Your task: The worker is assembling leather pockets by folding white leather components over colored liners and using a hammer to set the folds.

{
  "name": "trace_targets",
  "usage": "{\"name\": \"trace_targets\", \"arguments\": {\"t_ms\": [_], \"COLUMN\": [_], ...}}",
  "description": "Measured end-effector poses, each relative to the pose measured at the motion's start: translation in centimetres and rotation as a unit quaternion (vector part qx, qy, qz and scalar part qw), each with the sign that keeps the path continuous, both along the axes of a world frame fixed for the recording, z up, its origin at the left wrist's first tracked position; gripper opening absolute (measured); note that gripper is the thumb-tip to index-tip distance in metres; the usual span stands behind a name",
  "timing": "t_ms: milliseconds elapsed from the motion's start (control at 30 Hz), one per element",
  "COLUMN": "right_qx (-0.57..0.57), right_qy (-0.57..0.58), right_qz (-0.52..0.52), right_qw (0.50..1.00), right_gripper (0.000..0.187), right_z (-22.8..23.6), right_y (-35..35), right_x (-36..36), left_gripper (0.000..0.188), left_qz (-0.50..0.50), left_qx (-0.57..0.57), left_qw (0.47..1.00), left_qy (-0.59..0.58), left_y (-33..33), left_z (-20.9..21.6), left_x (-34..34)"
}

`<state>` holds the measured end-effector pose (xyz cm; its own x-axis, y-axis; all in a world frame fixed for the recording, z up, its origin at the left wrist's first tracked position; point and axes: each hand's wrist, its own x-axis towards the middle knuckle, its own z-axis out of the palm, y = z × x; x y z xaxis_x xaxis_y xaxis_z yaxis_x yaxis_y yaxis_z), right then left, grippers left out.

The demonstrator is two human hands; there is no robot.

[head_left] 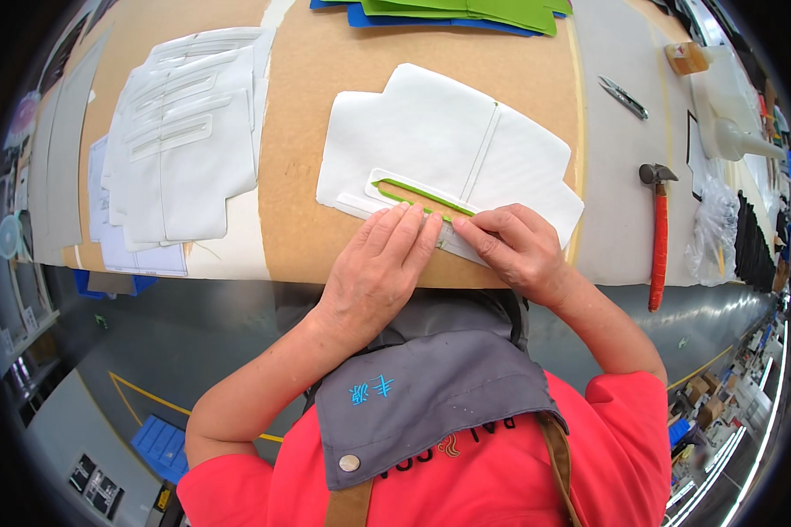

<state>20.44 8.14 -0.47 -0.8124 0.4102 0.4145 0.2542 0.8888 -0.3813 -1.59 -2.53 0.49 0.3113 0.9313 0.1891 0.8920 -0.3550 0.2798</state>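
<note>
Head view shows your left hand [380,263] lying flat, fingers stretched out and together, pressing down on a white fabric panel [448,154] at the near edge of the worktable [308,105]. Your right hand [514,248] curls beside it, fingertips pinching the panel's green-trimmed strip [422,200]. A stack of white pieces [185,140] lies toward the left edge, a red-handled hammer [658,230] toward the right.

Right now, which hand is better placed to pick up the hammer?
Right. The right hand presses the white fabric panel on the side nearer the red-handled hammer, which lies to its right; the left hand lies farther off.
</note>
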Motion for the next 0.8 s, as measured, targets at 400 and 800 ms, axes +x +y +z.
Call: {"name": "trace_targets", "arguments": {"t_ms": [400,800], "right_qx": [0.005,0.031], "right_qy": [-0.017,-0.017], "right_qz": [0.04,0.066], "right_qw": [0.999,0.997], "right_gripper": [0.044,0.05], "right_z": [0.15,-0.04], "right_y": [0.39,0.55], "right_x": [0.06,0.19], "left_gripper": [0.055,0.059], "left_qz": [-0.004,-0.008], "left_qx": [-0.027,-0.029], "left_qw": [0.999,1.0], "left_qy": [-0.019,0.0], "left_y": [0.08,0.17], "left_z": [0.43,0.71], "left_x": [-0.36,-0.22]}}
